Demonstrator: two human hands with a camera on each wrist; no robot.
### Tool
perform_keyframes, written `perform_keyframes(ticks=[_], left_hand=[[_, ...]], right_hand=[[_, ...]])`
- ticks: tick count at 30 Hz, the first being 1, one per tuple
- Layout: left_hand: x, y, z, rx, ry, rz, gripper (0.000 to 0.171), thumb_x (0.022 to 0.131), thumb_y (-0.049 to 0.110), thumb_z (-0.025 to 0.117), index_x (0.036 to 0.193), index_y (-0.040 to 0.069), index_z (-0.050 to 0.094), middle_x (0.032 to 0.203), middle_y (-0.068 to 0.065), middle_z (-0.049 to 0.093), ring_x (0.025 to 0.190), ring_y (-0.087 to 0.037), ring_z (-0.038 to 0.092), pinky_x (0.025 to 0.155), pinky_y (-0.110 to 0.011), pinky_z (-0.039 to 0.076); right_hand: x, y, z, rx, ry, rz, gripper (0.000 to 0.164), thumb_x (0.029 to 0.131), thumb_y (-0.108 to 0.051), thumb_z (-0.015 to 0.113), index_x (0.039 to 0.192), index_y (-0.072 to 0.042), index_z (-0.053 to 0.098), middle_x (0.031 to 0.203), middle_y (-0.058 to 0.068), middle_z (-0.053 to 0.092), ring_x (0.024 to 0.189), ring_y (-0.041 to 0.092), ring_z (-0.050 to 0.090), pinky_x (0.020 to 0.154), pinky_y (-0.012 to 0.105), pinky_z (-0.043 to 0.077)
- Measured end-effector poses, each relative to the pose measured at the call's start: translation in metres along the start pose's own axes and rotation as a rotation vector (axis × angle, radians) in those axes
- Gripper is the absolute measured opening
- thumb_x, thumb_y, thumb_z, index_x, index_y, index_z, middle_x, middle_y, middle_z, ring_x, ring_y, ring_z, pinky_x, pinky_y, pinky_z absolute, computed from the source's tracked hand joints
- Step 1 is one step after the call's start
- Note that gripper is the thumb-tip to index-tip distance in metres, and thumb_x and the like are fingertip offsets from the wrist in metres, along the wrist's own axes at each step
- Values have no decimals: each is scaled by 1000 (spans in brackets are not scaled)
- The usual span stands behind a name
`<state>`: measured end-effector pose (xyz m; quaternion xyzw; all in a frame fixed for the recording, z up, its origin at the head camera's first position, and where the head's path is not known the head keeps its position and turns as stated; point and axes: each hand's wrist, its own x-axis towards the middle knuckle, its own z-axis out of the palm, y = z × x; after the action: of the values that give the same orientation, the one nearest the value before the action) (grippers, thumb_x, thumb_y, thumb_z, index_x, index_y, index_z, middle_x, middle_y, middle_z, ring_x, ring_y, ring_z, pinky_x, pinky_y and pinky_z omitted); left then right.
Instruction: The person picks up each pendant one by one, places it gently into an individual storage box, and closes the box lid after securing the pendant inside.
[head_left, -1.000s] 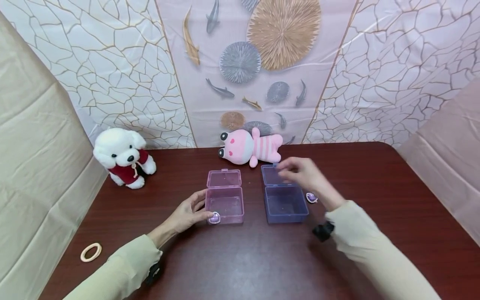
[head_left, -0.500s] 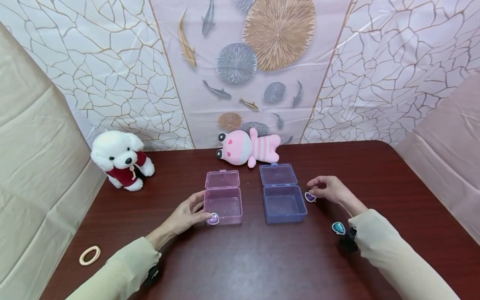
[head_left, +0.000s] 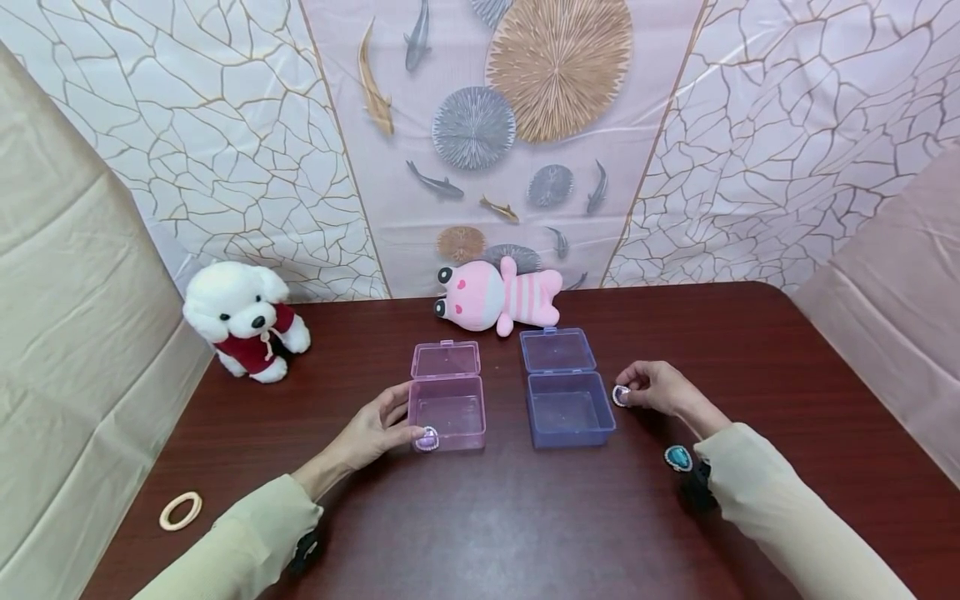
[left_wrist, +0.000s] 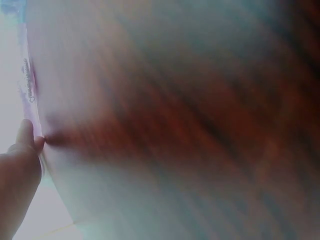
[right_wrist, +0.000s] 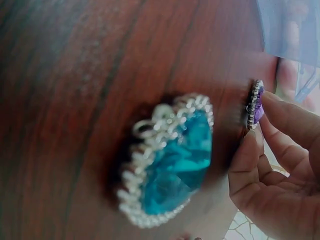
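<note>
My left hand (head_left: 377,431) grips the left side of a clear pink plastic box (head_left: 448,408) with its lid raised, thumb at the front. Beside the thumb tip a lilac gem pendant (head_left: 427,439) with a beaded silvery rim shows at the box's front wall; whether it is inside or outside cannot be told. To the right stands a clear blue box (head_left: 572,408), lid also up. Past its right side, my right hand (head_left: 658,389) pinches a purple gem pendant (right_wrist: 255,106) by its edges, close to the table. A teal gem pendant (right_wrist: 175,165) lies near my right wrist.
A pink striped plush frog (head_left: 495,296) lies behind the boxes. On the left sits a white plush dog (head_left: 243,317) in red. A pale wooden ring (head_left: 180,511) rests at the table's left edge. Patterned cloth (head_left: 480,225) hangs behind the dark wooden table (head_left: 480,525).
My right hand has moved from above the blue box's lid, right and down to the purple pendant, and now pinches it. The teal pendant has come into view. My left hand stays put.
</note>
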<state>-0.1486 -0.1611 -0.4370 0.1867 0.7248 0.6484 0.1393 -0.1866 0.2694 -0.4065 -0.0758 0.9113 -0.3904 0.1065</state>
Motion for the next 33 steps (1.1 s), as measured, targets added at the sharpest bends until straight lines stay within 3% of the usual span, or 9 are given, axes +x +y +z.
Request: perform_keyframes(ticks=[6,13,17,20,23,29,33], left_hand=[[1,3,-1,-12,1,-51,75,85,8,69,142,-10,23,149,-29,23,136,-45,26,110,-43,31],[1,4,-2,-28,7,-79,75,84,4,69,143,-8,24,150,-27,24,137,-43,25,109,-41,32],[2,5,-2,-22,10,-89,76,84,5,69,143,-7,24,150,-27,24,137,-42,26,109,-40,32],[2,5,-2,-21,15,-93,76,83,6,70,143,-6,25,150,-26,25,137,-41,26,109,-41,32],[2,5,-3,-25,19,-93,76,83,6,70,143,-6,24,150,-25,25,138,-41,26,109,-39,33],[0,3,-1,-36,10,-89,76,84,4,69,143,-7,24,149,-27,25,137,-41,26,108,-35,36],[1,2,0,-43,11,-90,76,83,6,70,143,-6,25,149,-26,26,137,-41,27,109,-39,35]], right_hand=[[-2,-2,-2,-8,17,27,20,78,0,71,89,8,56,70,5,56,60,10,51,49,22,46],[-8,-1,-9,33,18,29,19,84,-1,67,94,10,55,73,8,60,63,14,57,54,28,53],[-10,-8,-16,88,84,16,20,88,-1,62,101,13,56,75,9,63,65,12,59,57,27,57],[-10,-23,-19,192,142,-6,26,90,-2,61,106,16,53,74,6,63,63,8,61,60,27,59],[-6,-47,-15,368,147,-29,31,90,-3,60,109,18,49,74,0,64,63,5,63,64,27,60],[7,-101,18,720,51,-35,17,89,4,58,101,11,48,75,-1,65,67,9,66,69,26,59],[14,-129,51,870,-42,-29,11,90,7,53,100,7,47,79,2,63,68,12,66,69,24,59]])
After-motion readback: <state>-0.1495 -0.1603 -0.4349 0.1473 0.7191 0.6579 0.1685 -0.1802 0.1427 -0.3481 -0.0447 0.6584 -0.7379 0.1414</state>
